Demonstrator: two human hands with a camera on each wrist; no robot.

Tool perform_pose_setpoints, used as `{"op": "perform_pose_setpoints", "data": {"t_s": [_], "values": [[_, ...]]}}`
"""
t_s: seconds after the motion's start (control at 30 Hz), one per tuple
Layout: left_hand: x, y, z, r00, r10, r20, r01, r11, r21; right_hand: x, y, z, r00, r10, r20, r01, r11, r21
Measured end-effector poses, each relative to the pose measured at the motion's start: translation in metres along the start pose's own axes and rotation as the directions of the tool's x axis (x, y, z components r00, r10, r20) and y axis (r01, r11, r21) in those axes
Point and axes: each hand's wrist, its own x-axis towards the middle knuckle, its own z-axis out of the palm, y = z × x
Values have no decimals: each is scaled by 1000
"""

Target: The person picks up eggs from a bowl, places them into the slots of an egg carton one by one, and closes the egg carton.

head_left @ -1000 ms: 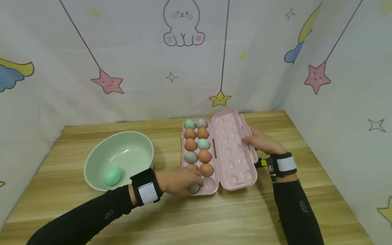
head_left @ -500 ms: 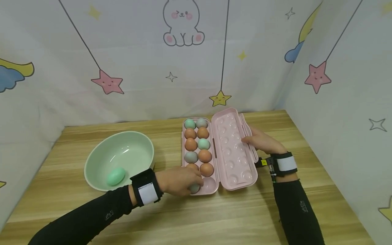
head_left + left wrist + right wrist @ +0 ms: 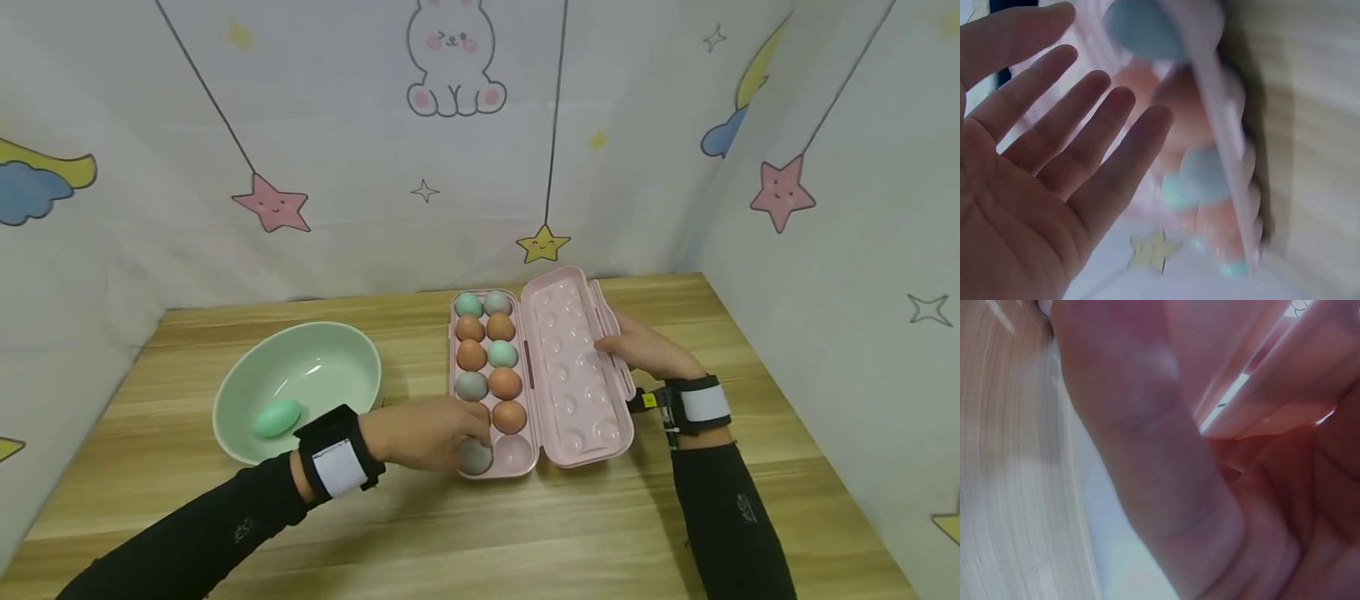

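Observation:
My left hand (image 3: 431,432) is over the front left of a pink egg box (image 3: 538,446). In the left wrist view its fingers (image 3: 1122,159) are straight and hold nothing. Just beyond the fingertips a grey egg (image 3: 475,457) sits in the front left cup, beside a bare cup. Behind the hand a brown egg is partly hidden; more brown, grey and green eggs fill the rows farther back. My right hand (image 3: 651,348) grips the outer edge of the raised pink lid (image 3: 573,375), thumb on its inner face, other fingers hidden underneath.
A pale green bowl (image 3: 337,354) stands on the wooden table (image 3: 450,542) at the left, holding one green egg (image 3: 277,417). My left forearm passes close by its front rim. A printed cloth (image 3: 360,150) hangs behind and along the sides of the table.
My left hand has let go of the grey egg and drawn slightly left and back. In the bowl the green egg has rocked and turned. The right hand keeps its grip on the lid.

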Motion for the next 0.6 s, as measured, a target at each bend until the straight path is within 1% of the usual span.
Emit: {"op": "perform_pose_setpoints", "data": {"t_s": [0.07,0.13,0.2,0.27,0.33,0.4,0.47,0.53,0.6], "values": [[-10,-2,-13,999,-43,-16,43,999,-22,-1,1,1,1000,-4,1,4,1000,-2],[-22,-6,-25,992,-124,-18,124,992,-2,-1,2,1,1000,-8,-1,8,1000,-8],[-34,-11,-35,975,-222,-8,222,975,17,-1,2,1,1000,-9,-2,9,1000,-14],[-46,-19,-43,956,-295,8,294,955,36,0,3,2,1000,-4,-4,4,1000,-17],[-56,-27,-49,938,-346,25,345,938,40,0,3,1,1000,1,-10,-1,1000,-23],[-65,-35,-53,926,-375,37,374,927,30,0,2,1,1000,1,-12,-1,1000,-23],[-72,-40,-58,919,-394,26,394,919,13,0,2,2,1000,0,-12,0,1000,-20],[-76,-43,-62,917,-399,4,399,917,-15,0,2,2,1000,-1,-10,1,1000,-22],[-81,-46,-66,917,-399,-21,399,917,-14,0,2,3,1000,-5,-5,5,1000,-22]]}}
